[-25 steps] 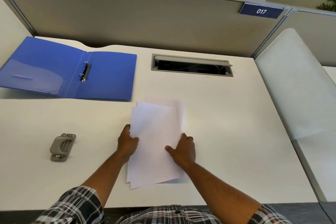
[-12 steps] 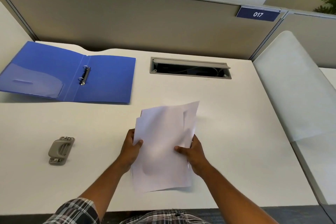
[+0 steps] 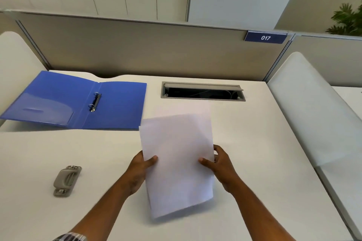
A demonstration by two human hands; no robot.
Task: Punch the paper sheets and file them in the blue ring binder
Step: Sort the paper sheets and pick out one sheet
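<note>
Bright, even, diffuse light; no hard shadows. A soft shadow lies under the raised left flap of the open blue plastic ring binder (image 3: 78, 101) at far left. The white sheets of paper (image 3: 177, 162) are motion-blurred at the near edge. Wide-angle bowing bends the grey fabric partition (image 3: 137, 48) and the white desk top (image 3: 264, 142) edges. Overall slightly soft.

Matt white paper sheets (image 3: 177, 162), smooth, pinched at both side edges. Left of the fingers (image 3: 150, 159), dull grey plastic punch (image 3: 67, 180) with small shiny metal ends. Beyond the fingers to the left, blue plastic binder (image 3: 117, 105), faintly glossy, bright metal rings (image 3: 95, 101), clear glossy pocket (image 3: 42, 110). Underneath, smooth matt white desk (image 3: 254, 142).
</note>
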